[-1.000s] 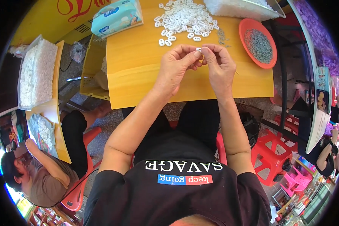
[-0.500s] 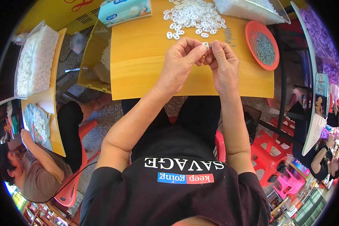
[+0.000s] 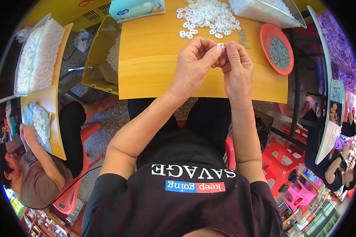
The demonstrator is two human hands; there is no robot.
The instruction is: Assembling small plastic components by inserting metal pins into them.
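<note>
My left hand (image 3: 195, 61) pinches a small white plastic oval piece with holes (image 3: 220, 46) between thumb and fingers. My right hand (image 3: 238, 67) is closed in a pinch right beside it, fingertips meeting the piece; whatever lies between them is too small to make out. Both hands are over the yellow-brown table (image 3: 146, 75). Just beyond them spreads a pile of similar white oval two-holed pieces (image 3: 209, 15). Right of the pile lie a few small grey metal parts (image 3: 244, 37). A red-orange plate (image 3: 264, 41) full of such metal parts stands at the right.
A blue tissue pack (image 3: 138, 8) lies at the far left, a clear bin of white pieces (image 3: 265, 12) at the far right. A yellow crate (image 3: 91, 75) stands left of the table. People sit at both sides; red stools (image 3: 281, 162) stand at right.
The view has shifted slightly, so the table items sit a little higher and further right. Both hands keep their pinch. The person at left has brought a hand to the bag of white pieces.
</note>
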